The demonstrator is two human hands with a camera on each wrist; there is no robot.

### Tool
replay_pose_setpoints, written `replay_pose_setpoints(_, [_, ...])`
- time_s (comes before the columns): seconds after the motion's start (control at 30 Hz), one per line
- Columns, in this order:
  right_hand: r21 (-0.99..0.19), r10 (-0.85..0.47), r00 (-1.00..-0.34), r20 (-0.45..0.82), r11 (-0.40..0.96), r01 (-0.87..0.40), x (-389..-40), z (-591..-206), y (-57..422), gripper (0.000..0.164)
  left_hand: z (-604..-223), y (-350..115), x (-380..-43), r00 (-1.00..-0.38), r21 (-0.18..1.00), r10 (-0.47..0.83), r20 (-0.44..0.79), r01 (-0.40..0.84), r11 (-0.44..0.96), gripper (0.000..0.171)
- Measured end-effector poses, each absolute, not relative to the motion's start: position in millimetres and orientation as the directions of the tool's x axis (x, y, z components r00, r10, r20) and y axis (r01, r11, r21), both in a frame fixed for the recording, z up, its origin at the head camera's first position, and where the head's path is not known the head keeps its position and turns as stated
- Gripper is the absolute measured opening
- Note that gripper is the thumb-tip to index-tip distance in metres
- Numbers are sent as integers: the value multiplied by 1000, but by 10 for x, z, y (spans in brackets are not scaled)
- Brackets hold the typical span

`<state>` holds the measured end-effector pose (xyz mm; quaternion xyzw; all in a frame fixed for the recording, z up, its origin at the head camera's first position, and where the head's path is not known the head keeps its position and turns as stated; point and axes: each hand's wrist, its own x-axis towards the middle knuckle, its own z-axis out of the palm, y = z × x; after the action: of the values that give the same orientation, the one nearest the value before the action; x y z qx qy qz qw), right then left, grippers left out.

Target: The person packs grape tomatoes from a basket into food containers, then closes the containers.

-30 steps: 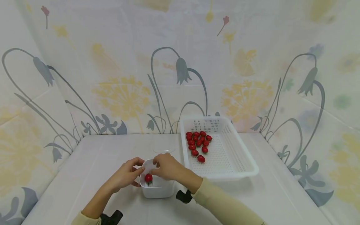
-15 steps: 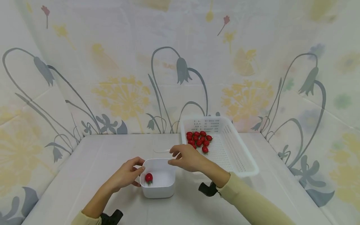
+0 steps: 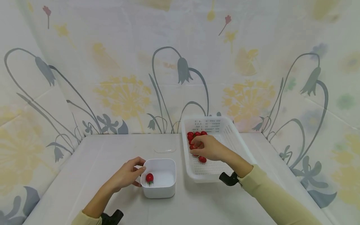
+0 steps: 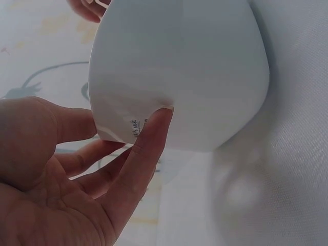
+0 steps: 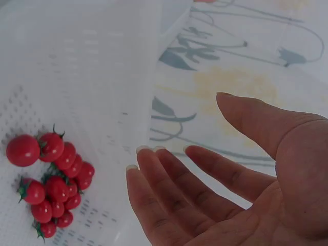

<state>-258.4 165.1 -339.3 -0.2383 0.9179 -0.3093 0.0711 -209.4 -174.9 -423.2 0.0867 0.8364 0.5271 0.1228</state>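
A small white square container (image 3: 158, 191) stands on the table, with one cherry tomato (image 3: 149, 178) lying inside near its left wall. My left hand (image 3: 127, 174) grips the container at its left far corner; in the left wrist view a fingertip (image 4: 163, 114) lies on the outer wall beside small dark writing. Over the left part of a white perforated basket (image 3: 229, 142) hovers my right hand (image 3: 210, 148), fingers and thumb parted with nothing between them. Below it several cherry tomatoes (image 5: 56, 189) with green stems are bunched in the basket, partly hidden by the hand in the head view.
A clear, thin-edged piece (image 3: 164, 152) lies on the white tabletop (image 3: 112, 147) behind the container. Flower-printed cloth (image 3: 123, 93) hangs at the back and both sides. Each wrist carries a black camera mount (image 3: 228, 178).
My right hand has drawn out of the white container and travelled right to above the tomatoes in the basket. The left hand stays at the container, and its single tomato has not moved.
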Motion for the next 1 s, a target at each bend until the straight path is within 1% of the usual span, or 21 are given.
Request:
replay_pose_setpoints(0.17, [-573,-457,-889,12,726,-380,-2712,-3358,1833,35,-4233,-1749,-2093,-954,903,277,-114,17,429,29])
replay_pose_setpoints(0.4, [-545,-420,-907,-45,771,-330,-2927,-3347,2038,37,-4228,-1750,-2088,-955,902,271,-118,11,433,28])
replay_pose_setpoints(0.63, [-570,-362,-927,-103,785,-243,-3108,-3434,2231,42,-4214,-1745,-2085,-954,903,277,-113,18,429,29])
replay_pose_setpoints(0.77, [-596,-356,-925,-131,774,-213,-3203,-3508,2318,43,-4212,-1743,-2079,-954,903,277,-113,17,428,29])
replay_pose_setpoints(1.0, [-641,-319,-925,-207,758,-118,-3350,-3665,2384,42,-4215,-1749,-2081,-957,900,267,-116,13,437,28])
